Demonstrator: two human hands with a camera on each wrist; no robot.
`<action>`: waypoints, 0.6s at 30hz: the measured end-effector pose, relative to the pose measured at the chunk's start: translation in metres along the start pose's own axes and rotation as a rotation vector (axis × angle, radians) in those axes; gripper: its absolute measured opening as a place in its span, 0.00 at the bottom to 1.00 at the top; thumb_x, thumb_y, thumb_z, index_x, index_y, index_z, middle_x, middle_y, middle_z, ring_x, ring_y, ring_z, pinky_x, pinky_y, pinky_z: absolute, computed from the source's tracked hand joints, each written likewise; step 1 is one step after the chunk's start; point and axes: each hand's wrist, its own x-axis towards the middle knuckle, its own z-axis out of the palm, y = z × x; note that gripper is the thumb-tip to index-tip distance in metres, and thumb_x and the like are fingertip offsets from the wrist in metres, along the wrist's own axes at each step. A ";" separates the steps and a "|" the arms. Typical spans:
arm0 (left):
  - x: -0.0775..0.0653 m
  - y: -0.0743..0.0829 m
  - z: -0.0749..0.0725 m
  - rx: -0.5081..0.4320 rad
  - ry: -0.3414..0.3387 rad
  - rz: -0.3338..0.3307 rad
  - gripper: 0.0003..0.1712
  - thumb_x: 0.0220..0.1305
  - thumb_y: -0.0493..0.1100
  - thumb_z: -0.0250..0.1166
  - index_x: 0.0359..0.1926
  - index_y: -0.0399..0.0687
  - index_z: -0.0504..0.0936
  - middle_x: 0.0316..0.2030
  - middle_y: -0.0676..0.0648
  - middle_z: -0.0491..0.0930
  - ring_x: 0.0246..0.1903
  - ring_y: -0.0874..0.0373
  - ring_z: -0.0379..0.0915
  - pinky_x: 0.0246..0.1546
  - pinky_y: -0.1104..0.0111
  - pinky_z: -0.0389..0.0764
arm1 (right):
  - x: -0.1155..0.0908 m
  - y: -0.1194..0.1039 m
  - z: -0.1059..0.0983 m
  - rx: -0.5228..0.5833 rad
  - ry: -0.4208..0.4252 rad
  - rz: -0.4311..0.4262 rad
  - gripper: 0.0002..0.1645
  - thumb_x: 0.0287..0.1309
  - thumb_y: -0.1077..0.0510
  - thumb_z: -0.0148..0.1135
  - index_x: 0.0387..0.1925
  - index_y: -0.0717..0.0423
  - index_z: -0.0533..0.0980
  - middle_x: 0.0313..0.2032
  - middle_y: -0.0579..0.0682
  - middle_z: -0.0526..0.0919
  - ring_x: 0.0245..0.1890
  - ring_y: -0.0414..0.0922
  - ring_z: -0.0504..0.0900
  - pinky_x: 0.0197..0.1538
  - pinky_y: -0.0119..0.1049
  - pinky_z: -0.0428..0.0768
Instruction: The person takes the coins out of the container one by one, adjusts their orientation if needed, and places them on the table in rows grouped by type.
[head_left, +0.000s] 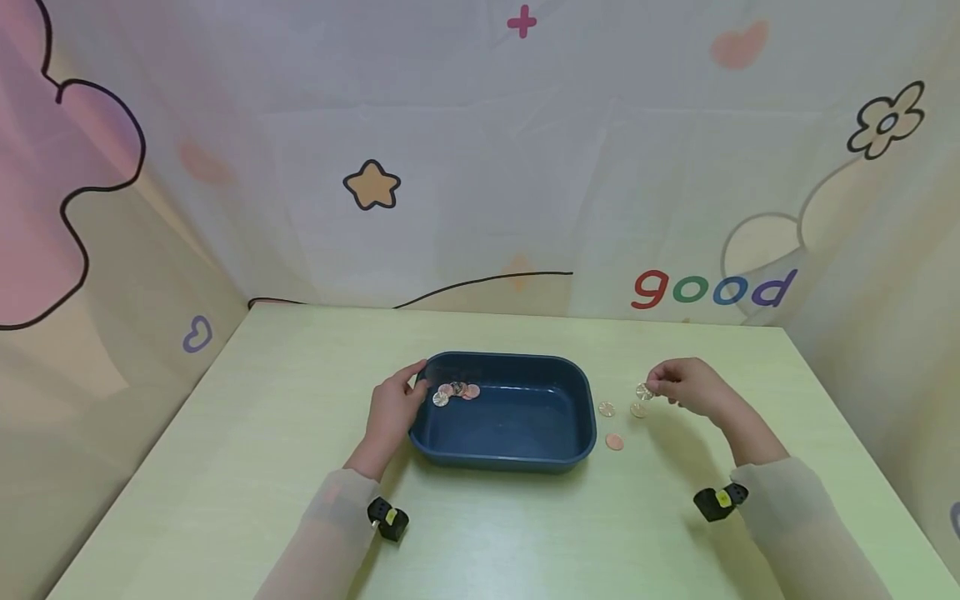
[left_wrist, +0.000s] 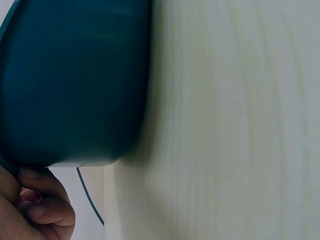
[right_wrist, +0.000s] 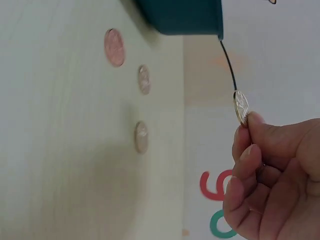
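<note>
"What's the setting?"

"A pale table with faint wood grain, its far edge backed by a curtain printed with a star, a flower and "good". The tray sits in front of that edge's middle."

"And the tray itself?"

"Dark blue, smooth and slightly glossy, a rectangle with rounded corners. A small heap of coins lies inside by its far left corner, some copper, some silvery."

"What are the hands doing?"

"The left hand grips the tray's left end. The right hand pinches a silvery coin between thumb and forefinger — held up off the table, beyond the tray's right edge."

"Any others out there?"

"Three, flat on the table beside that edge: a copper coin nearest the front, a pale coin behind it, and another pale one farther right, below the raised hand."

"What can't you make out?"

"The heap overlaps, so I can't count it — and the stamped designs are too fine to read. The table's near edge is cut off, as are both sleeves."
</note>
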 end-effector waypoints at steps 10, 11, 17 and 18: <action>-0.001 0.000 -0.001 0.008 0.005 0.015 0.24 0.72 0.40 0.61 0.67 0.43 0.79 0.14 0.55 0.59 0.16 0.61 0.55 0.21 0.72 0.59 | 0.000 0.030 -0.001 0.029 -0.004 0.107 0.10 0.72 0.64 0.54 0.43 0.71 0.74 0.33 0.56 0.76 0.32 0.46 0.72 0.36 0.36 0.76; -0.001 0.000 -0.001 0.009 0.006 0.015 0.24 0.72 0.40 0.61 0.67 0.43 0.79 0.14 0.55 0.59 0.16 0.61 0.55 0.21 0.72 0.59 | 0.000 0.032 -0.001 0.036 -0.007 0.120 0.10 0.72 0.64 0.54 0.43 0.71 0.74 0.33 0.56 0.76 0.32 0.45 0.72 0.35 0.36 0.76; -0.002 -0.001 0.000 0.020 0.002 0.011 0.24 0.72 0.40 0.61 0.67 0.44 0.78 0.14 0.55 0.59 0.15 0.61 0.55 0.21 0.72 0.58 | 0.001 0.048 0.000 0.045 -0.027 0.174 0.11 0.72 0.64 0.54 0.42 0.72 0.75 0.32 0.52 0.76 0.32 0.44 0.72 0.36 0.36 0.76; -0.002 -0.001 0.000 0.022 0.000 0.011 0.24 0.72 0.40 0.60 0.67 0.44 0.78 0.14 0.55 0.59 0.15 0.61 0.55 0.21 0.72 0.58 | 0.001 0.051 0.000 0.046 -0.028 0.180 0.11 0.72 0.64 0.54 0.41 0.72 0.75 0.32 0.51 0.76 0.32 0.44 0.73 0.35 0.35 0.76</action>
